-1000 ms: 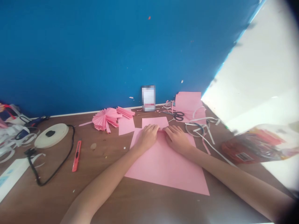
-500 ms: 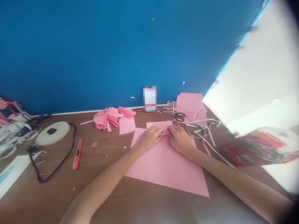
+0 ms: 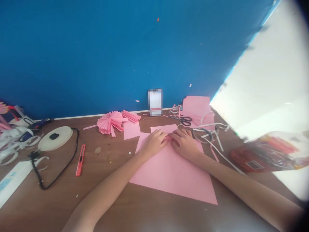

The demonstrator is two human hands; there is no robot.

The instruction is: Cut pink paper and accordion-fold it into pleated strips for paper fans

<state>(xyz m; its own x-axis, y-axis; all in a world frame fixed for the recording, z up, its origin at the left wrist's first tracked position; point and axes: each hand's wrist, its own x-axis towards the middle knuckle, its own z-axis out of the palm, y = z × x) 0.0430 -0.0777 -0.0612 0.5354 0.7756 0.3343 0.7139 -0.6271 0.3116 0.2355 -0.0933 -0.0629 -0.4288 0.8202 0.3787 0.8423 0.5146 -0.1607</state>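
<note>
Hands have closed in since the last frame: fingertips nearly meet at mid-sheet and now cover most of the small raised pink fold between them. Everything else has barely shifted.

Head view, hands: we see the left hand (image 3: 153,143) and right hand (image 3: 184,145) on a large pink paper sheet (image 3: 173,180), fingers curled down at the centre of its upper part. Grip: both hands are closed onto the paper, but we can't tell if they pinch it or only press it. The sheet lies flat and angled on a brown wooden tabletop (image 3: 48,199), with a pink flap (image 3: 163,129) showing just above the hands.

Head view, surroundings: a loose pink paper square (image 3: 131,130) sits just left of the flap. Behind it are a pink pleated paper fan (image 3: 109,123) and a pleated pink strip (image 3: 131,116). Black-handled scissors (image 3: 183,120) lie on another pink sheet (image 3: 196,108), beside white paper strips (image 3: 212,135). Left of the hands: a red utility knife (image 3: 80,160), and a round cream disc (image 3: 55,138) with a black cable (image 3: 58,180). A pixelated card (image 3: 154,102) leans on the blue wall (image 3: 96,58). A clear plastic bag (image 3: 263,153) with red contents sits far right.
</note>
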